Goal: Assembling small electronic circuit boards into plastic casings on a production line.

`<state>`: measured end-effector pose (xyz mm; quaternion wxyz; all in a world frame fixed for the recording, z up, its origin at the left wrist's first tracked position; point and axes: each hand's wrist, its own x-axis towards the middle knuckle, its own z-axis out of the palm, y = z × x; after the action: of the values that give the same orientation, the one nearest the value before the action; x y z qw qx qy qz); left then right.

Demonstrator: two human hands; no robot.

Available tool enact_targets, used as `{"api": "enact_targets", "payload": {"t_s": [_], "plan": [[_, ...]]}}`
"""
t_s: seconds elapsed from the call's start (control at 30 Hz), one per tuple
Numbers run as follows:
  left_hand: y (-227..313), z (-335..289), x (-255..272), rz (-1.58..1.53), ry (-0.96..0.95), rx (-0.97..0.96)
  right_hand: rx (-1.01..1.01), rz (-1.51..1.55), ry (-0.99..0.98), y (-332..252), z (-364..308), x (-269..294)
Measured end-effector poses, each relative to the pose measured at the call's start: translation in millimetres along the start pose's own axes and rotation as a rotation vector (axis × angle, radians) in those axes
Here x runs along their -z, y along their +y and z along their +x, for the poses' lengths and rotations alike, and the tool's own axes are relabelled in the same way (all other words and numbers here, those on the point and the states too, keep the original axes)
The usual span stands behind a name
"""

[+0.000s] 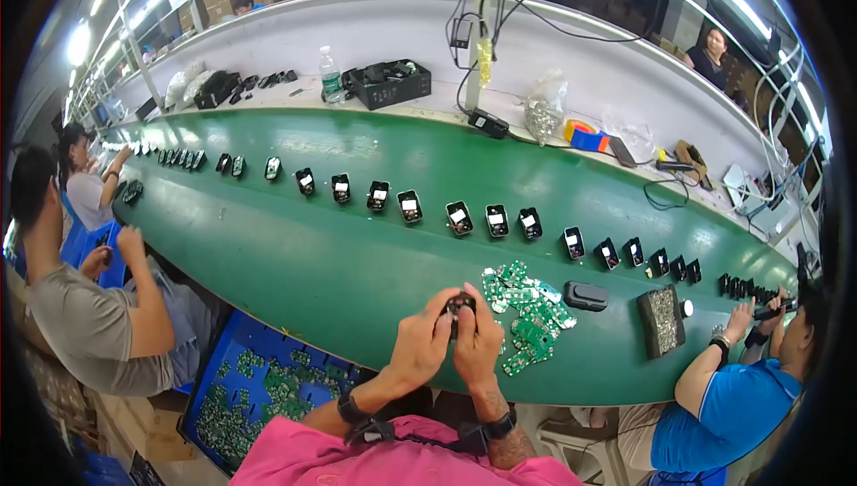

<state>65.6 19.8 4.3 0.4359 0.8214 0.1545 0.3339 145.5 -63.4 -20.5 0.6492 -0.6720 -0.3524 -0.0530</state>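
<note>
In front of my chest, over the near edge of the green work surface (pixel 357 263), both my hands grip a small black plastic housing (pixel 461 303). My left hand (pixel 418 343) is closed on its left side, thumb pressed against it. My right hand (pixel 480 343) closes round its right side, thumb near the top. Some small reddish detail shows inside the housing, too small to make out. Just right of my hands lies a loose pile of green circuit boards (pixel 536 330). Beside the pile rests a closed black case (pixel 586 296).
A row of open black housings with white labels (pixel 409 207) runs across the surface. A speckled block (pixel 661 321) sits at right. At lower left, a blue tray (pixel 295 343) holds many boards. Co-workers sit at left (pixel 98 307) and right (pixel 736 406). A black box (pixel 390 89) stands on the back ledge.
</note>
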Motion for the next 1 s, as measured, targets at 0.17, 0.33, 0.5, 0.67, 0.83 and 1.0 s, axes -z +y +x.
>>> {"api": "enact_targets", "payload": {"t_s": [0.17, 0.33, 0.5, 0.67, 0.83, 1.0], "plan": [[-57.7, 27.1, 6.7, -0.092, -0.051, 0.176, -0.226, -0.245, -0.162, 27.9, 14.8, -27.7], [-189.4, 78.3, 86.7, -0.199, 0.168, 0.404, -0.186, -0.354, -0.367, 38.0, -18.0, -41.4], [-289.7, 156.3, 220.3, 0.348, 0.607, 0.332, 0.107, -0.499, -0.352, 45.7, -26.9, -47.2], [-354.5, 210.2, 310.2, 0.835, 0.751, 0.342, 0.019, -0.549, -0.364, 37.5, -28.0, -48.7], [-396.7, 241.9, 352.1, 0.901, 0.765, 0.506, -0.069, -0.61, -0.411, 34.2, -22.5, -56.1], [-438.9, 254.9, 376.2, 1.0, 0.626, 0.258, -0.118, -0.647, -0.412, 27.7, -20.9, -51.7]]}}
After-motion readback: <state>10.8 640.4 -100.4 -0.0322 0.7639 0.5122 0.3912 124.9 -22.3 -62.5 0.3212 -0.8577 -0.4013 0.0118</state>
